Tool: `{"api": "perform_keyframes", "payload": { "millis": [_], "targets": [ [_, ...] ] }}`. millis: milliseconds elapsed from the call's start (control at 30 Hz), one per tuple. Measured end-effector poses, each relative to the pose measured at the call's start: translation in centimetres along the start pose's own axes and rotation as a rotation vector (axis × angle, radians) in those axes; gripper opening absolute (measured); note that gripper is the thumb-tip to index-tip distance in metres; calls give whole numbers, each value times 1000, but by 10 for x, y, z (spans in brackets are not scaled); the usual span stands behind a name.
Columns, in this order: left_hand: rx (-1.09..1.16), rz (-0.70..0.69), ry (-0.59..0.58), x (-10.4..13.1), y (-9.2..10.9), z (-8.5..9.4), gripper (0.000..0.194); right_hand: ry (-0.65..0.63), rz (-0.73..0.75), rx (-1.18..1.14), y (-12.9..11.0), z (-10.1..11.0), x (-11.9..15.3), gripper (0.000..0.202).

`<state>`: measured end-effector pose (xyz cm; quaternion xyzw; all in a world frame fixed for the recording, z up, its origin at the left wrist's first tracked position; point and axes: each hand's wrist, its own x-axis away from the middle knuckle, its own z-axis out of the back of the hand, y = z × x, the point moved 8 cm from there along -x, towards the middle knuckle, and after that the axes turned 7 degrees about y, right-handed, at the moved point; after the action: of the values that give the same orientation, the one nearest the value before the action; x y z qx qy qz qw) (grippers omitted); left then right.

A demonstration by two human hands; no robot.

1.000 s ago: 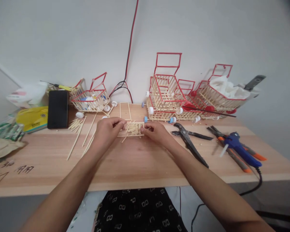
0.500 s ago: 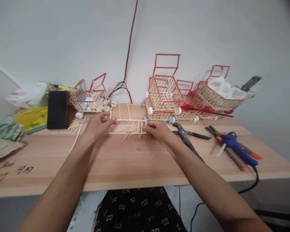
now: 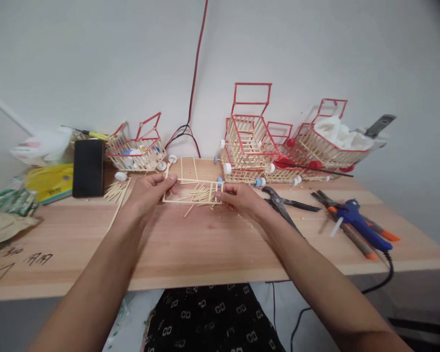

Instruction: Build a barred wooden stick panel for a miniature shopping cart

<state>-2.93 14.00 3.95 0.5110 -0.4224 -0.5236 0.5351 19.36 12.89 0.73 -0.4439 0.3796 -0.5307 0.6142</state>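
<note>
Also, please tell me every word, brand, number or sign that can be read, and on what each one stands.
"310": handwritten on the wooden table.
"147/147", perhaps: handwritten beside it, digits unclear.
Yellow packet: lettering too blurred to read.
White bag: pink marking, unreadable.

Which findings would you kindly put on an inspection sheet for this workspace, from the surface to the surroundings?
Surface: wooden bench top, with handwriting at the near left.
Job's things: rectangular stick frame; loose cut sticks show through it.
Clutter: phone, yellow packet, black pliers, orange-handled pliers and blue glue gun.
Grippers: bare hands; left hand pinches the frame's left end, right hand its right end.
Cables: red-and-black cable against the wall; black cord runs from the glue gun past the front edge.
Surroundings: pale wall behind; stick carts with red handles along the back.
</note>
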Motion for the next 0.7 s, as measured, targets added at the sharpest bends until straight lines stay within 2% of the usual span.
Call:
{"api": "perform_keyframes", "payload": {
  "millis": [200, 367, 433, 533, 700],
  "targets": [
    [345, 88, -98, 5, 4, -14, 34, -59, -19, -292, -6, -2, 0, 46],
    [512, 143, -173, 13, 16, -22, 36, 12, 57, -355, -16, 7, 0, 41],
    [519, 123, -218, 17, 18, -29, 37, 30, 97, -359, -22, 9, 1, 40],
    [453, 127, -268, 24, 10, -45, 39, 44, 140, -341, -30, 10, 5, 38],
    [333, 92, -295, 34, -3, -64, 27, 13, 135, -294, -32, 3, 8, 38]
  ]
}}
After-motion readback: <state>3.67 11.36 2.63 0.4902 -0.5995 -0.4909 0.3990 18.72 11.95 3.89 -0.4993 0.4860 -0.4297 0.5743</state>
